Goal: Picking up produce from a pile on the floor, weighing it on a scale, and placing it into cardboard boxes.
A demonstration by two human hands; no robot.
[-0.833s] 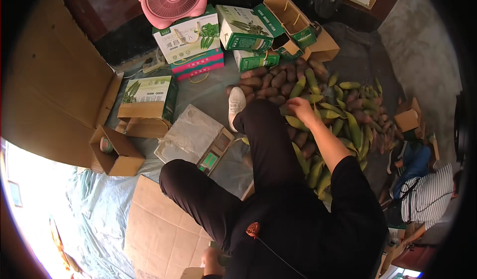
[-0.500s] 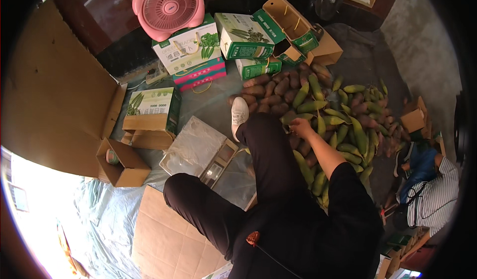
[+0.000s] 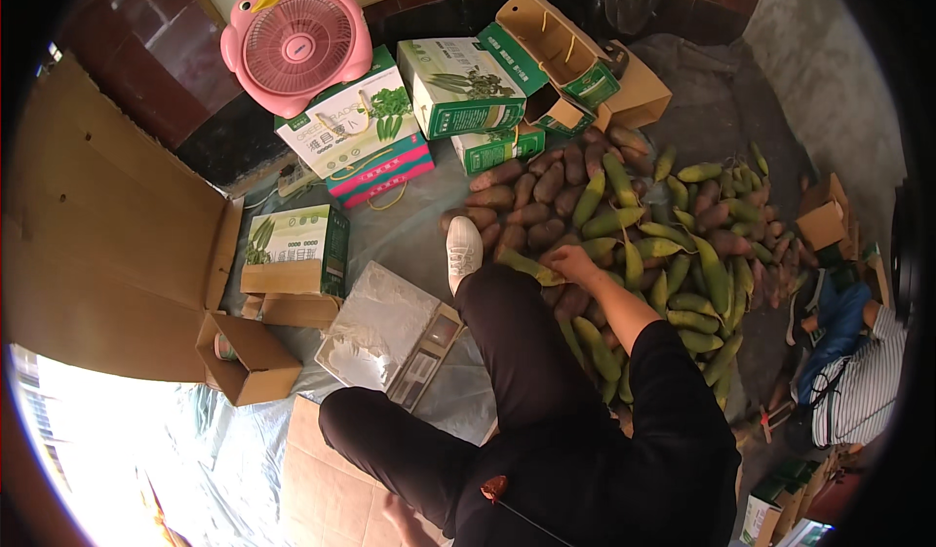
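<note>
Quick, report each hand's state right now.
Left hand: blurred; open or closed cannot be told.
Right hand: closed, holding a long green vegetable.

Right hand (image 3: pixel 575 265) now apparently grips green radish (image 3: pixel 527 267).

Large dark lettering and smaller print mark the white carton (image 3: pixel 314 139) under the pink fan (image 3: pixel 297 48). Pale characters cross the pink box (image 3: pixel 387 178) beneath. Printing also covers the green-and-white box (image 3: pixel 463 87) beside them and the open-flapped carton (image 3: pixel 293 242); the fan's hub badge (image 3: pixel 296 49) is too small to read.
</note>
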